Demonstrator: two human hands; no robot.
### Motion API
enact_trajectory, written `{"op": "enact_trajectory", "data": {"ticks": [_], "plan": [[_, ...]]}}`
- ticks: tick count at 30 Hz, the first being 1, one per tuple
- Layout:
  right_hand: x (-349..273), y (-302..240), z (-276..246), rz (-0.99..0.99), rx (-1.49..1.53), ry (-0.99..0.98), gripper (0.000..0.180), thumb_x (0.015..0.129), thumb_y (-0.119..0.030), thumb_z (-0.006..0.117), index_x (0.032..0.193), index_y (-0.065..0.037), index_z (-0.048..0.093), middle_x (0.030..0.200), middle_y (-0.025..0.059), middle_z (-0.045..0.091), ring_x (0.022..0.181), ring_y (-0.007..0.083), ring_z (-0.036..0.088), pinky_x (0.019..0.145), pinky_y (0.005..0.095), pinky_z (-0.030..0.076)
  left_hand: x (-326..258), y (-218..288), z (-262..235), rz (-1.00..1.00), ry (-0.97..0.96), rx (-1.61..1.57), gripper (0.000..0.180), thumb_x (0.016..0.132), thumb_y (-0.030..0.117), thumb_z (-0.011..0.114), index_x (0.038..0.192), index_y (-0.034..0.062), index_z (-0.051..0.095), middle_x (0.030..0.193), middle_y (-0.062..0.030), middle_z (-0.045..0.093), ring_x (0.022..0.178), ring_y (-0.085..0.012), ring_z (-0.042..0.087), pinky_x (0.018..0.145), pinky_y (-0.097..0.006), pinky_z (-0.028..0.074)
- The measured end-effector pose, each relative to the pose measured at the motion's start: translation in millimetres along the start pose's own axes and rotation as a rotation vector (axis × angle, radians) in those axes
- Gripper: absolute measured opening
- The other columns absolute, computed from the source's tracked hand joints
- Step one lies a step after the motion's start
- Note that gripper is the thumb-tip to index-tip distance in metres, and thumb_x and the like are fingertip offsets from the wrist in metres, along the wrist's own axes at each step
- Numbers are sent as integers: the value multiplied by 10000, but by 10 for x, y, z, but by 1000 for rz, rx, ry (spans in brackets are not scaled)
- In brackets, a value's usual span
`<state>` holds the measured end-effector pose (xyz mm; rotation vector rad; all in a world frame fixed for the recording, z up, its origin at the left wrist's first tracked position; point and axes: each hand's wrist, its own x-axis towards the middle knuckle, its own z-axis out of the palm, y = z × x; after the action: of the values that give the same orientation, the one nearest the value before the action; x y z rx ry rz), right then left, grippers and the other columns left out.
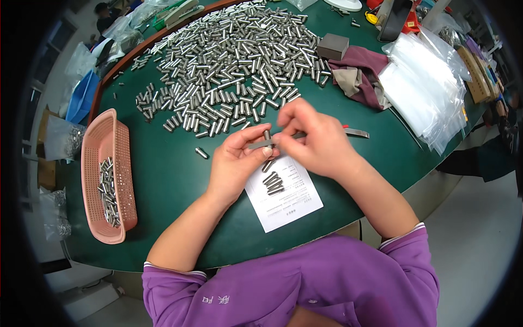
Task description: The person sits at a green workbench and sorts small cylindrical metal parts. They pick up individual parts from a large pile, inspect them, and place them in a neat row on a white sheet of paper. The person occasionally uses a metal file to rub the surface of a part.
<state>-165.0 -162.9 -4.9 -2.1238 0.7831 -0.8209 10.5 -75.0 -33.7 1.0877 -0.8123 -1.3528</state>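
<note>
Over the near middle of the green table, my left hand pinches a small metal pin upright between thumb and fingers. My right hand grips a flat grey bar, which looks like a file and lies across the pin. Part of the bar is hidden by the right fingers. Below both hands, several metal pins lie in a short row on a printed white sheet. A single pin rests on the table to the left of my left hand.
A wide heap of metal pins covers the far side. At left stands a pink basket with pins inside. A grey block, maroon cloth, clear plastic bags and a thin metal tool lie to the right.
</note>
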Motion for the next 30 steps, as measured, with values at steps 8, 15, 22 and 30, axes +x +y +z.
{"op": "enact_trajectory", "data": {"ticks": [8,15,22,30], "plan": [[-9,73,-42,-22,-2,15,297,818,-201,728,1012,-109,522,743,33,696,712,254,689,634,380,515,4,-30,-32,37,-46,-22,379,867,-67,681,1231,-11,590,1092,-109,675,967,-153,678,832,-270,559],[26,199,-344,198,-23,6,329,794,-197,736,1030,-99,528,744,36,706,697,228,695,642,359,523,-25,-2,-23,57,-18,-29,355,853,-72,690,1189,-9,595,993,-94,683,901,-130,667,804,-256,551],[17,-29,15,-19,-33,-39,308,806,-212,732,1018,-120,527,765,32,704,686,242,689,629,363,517,-36,-4,51,39,9,40,379,821,-81,719,1169,0,592,989,-77,669,886,-114,650,801,-259,551],[9,33,-66,3,-27,-58,310,791,-199,732,1015,-123,532,706,34,692,692,232,695,626,373,511,-16,-57,17,100,-32,39,351,820,-88,723,1137,-16,594,1042,-89,661,951,-126,651,850,-270,556]]}}
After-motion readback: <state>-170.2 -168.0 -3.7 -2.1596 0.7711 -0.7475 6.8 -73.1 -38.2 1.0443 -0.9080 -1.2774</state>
